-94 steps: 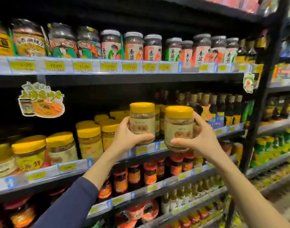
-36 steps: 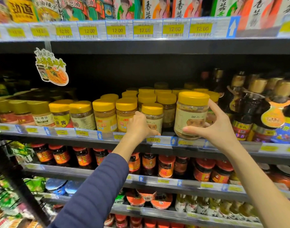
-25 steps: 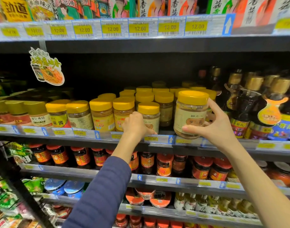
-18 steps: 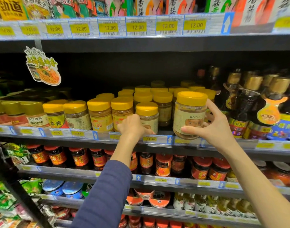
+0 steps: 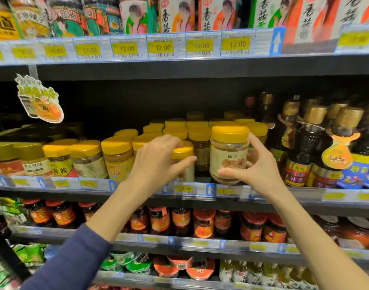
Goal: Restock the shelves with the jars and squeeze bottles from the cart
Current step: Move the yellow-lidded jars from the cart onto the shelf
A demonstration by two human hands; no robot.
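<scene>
Head view looks straight at a stocked middle shelf [image 5: 263, 194] where both hands work among yellow-lidded jars. Left hand [image 5: 156, 162] is curled over a small jar [image 5: 183, 162] at the front edge of the shelf, fingers draped across its yellow lid and the thumb stretched along its right side; the jar's body is mostly hidden behind the hand, so its contents cannot be read. Right hand [image 5: 257, 170] pinches a larger clear jar [image 5: 228, 155] from its right side, thumb low on the front and fingers wrapped behind, closed firmly on it. This jar stands upright at the shelf's front edge, its base at the lip (whether it rests fully on the board or is held just above cannot be told). Through its clear wall shows a pale tan, grainy paste, with a cream label across the front.

Behind and left of both stand more yellow-lidded jars [image 5: 116, 155] in rows, filled with yellowish and brownish pastes. To the right are dark sauce bottles [image 5: 305, 147] with gold caps. Price tags [image 5: 236, 45] reading 12.00 line the shelf above, under tall labelled jars. One shelf lower sit red-lidded jars [image 5: 202, 225] holding dark red sauce. A noodle sign [image 5: 40, 99] hangs at upper left.
</scene>
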